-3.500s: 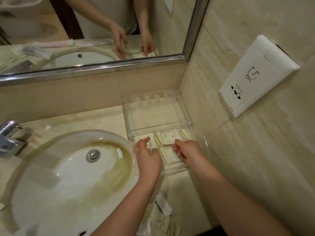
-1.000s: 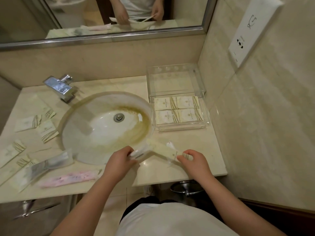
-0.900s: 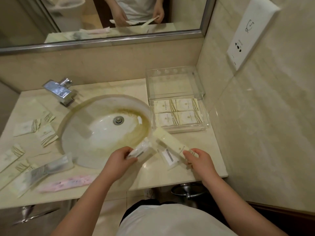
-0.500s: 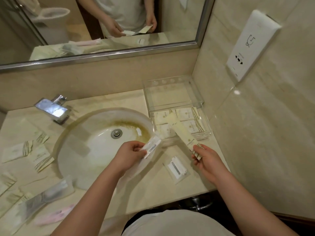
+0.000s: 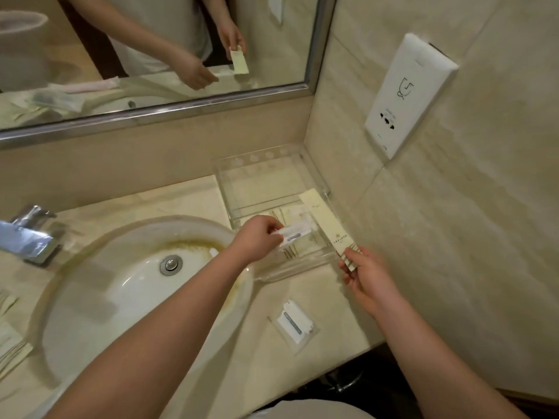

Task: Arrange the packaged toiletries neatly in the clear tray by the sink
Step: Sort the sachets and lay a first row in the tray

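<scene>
1 clear tray (image 5: 273,189) in the desk (image 5: 187,198) corner, flat cream packets inside, count unclear. 1 clear sachet (image 5: 295,325) loose on the desk. Left hand (image 5: 257,237) pinching 1 small clear packet (image 5: 295,234) over the tray; right hand (image 5: 367,276) gripping 1 long cream packet (image 5: 326,222) by its end.

Left hand (image 5: 257,237) hides flat packets (image 5: 298,251) in tray (image 5: 296,269)

Left hand (image 5: 257,237) pinched shut, right hand (image 5: 367,273) pinching too, both forearms extended
</scene>
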`<state>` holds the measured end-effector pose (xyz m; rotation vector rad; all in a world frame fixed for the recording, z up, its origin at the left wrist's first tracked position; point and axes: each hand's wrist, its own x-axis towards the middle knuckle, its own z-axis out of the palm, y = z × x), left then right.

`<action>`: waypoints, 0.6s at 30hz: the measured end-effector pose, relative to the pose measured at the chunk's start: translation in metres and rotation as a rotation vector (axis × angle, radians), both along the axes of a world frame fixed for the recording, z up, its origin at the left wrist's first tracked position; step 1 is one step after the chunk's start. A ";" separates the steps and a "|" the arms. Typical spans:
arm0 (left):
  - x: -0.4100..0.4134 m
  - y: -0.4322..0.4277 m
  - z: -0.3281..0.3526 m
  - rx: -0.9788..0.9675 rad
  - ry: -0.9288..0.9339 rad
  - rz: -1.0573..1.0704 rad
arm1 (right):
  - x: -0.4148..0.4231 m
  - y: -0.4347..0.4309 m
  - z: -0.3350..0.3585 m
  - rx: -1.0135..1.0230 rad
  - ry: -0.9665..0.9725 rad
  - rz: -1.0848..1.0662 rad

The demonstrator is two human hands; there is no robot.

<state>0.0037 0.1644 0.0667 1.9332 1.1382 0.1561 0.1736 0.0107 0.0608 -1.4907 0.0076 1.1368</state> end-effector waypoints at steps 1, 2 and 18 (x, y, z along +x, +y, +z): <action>0.010 0.006 -0.004 -0.019 0.024 -0.019 | 0.004 0.003 0.000 -0.016 -0.023 -0.004; 0.020 0.012 -0.010 -0.036 0.052 -0.035 | 0.007 0.007 0.001 -0.031 -0.038 -0.004; 0.069 0.006 -0.056 -0.144 0.158 -0.164 | 0.036 0.031 -0.019 -0.113 -0.051 0.075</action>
